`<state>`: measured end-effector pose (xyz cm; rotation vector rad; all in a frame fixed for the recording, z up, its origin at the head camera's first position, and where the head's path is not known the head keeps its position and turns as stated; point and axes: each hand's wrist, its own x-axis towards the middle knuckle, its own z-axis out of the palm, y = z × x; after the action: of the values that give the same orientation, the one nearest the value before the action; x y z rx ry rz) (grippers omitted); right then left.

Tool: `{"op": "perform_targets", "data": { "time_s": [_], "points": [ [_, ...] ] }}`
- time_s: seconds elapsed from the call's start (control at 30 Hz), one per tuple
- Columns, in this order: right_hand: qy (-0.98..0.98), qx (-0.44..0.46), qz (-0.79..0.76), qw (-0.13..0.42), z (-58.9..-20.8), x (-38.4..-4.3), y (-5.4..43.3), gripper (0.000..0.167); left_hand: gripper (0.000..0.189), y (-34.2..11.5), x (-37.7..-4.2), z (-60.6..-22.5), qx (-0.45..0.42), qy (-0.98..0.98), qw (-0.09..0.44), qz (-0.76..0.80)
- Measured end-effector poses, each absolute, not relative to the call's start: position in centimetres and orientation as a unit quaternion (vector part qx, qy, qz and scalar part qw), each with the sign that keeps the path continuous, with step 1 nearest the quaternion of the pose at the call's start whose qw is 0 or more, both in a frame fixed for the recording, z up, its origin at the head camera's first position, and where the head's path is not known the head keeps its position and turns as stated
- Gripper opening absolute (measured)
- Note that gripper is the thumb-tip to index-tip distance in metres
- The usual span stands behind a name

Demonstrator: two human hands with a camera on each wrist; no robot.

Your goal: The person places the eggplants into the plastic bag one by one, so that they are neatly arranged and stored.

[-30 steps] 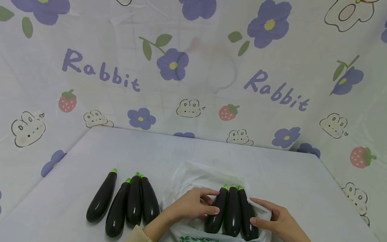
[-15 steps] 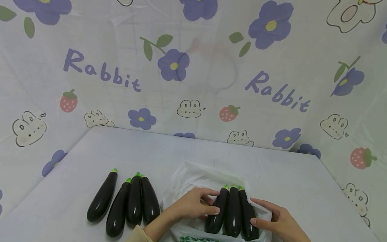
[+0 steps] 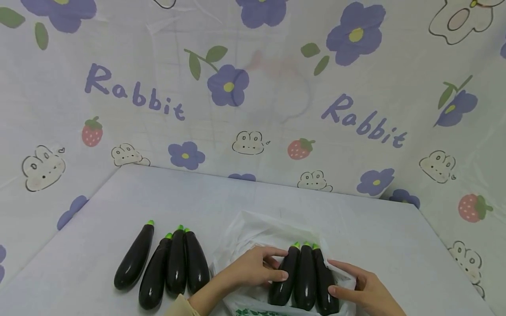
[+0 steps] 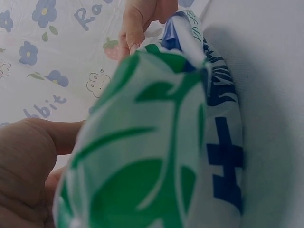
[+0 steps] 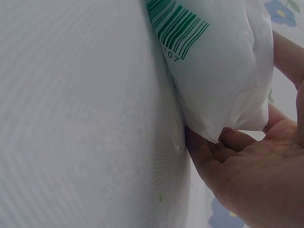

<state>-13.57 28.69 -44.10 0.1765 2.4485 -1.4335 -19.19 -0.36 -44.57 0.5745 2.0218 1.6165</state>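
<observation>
Seven dark eggplants total. Three eggplants [image 3: 305, 277] lie side by side in the open white plastic bag [image 3: 253, 226], between 5 and 6 o'clock of head view, green stems to 12. The four loose eggplants [image 3: 175, 270] sit at 7 to 8 o'clock, stems fanned between 11 and 1.

Left grip: left hand [image 3: 253, 267] at the bag trio's 9 o'clock, thumb and forefinger spread wide, tips touching the nearest eggplant. Remaining fingers partly hidden; pressure can't be told.

Right grip: right hand [image 3: 363, 285] at the trio's 4 o'clock, thumb and forefinger well apart around the bag's edge, thumb tip against the end eggplant. No clamp visible; lower fingers run behind the bag in right wrist view.

Occlusions: left forearm hides the lower tip of the nearest loose one. Bottom of head view clips the bag and the sleeve [image 3: 182, 307]. Left wrist view: blurred green print [image 4: 137, 180] fills 6 o'clock, left fingertips go behind it. Right wrist view: barcode [image 5: 183, 31] clipped at 12.

Bench [image 3: 189, 191]: matte white, faintly creased. Backdrop cloth [image 3: 276, 101] behind: pale, purple flowers, strawberries, bunnies, "Rabbit" lettering. Light dim, even.
</observation>
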Motion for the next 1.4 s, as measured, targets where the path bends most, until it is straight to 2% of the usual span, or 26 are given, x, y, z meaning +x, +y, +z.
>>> {"op": "perform_targets", "data": {
  "time_s": [0.93,1.4],
  "points": [
    [0.865,0.055,-0.480,0.136,-44.12,-13.64,28.90,0.066,0.047,-0.62,-19.11,-44.03,0.224,0.748,0.249,0.573],
    [0.848,0.035,-0.506,0.152,-44.23,-13.55,29.24,0.067,0.043,-0.73,-19.10,-44.01,0.213,0.741,0.246,0.587]
  ]
}}
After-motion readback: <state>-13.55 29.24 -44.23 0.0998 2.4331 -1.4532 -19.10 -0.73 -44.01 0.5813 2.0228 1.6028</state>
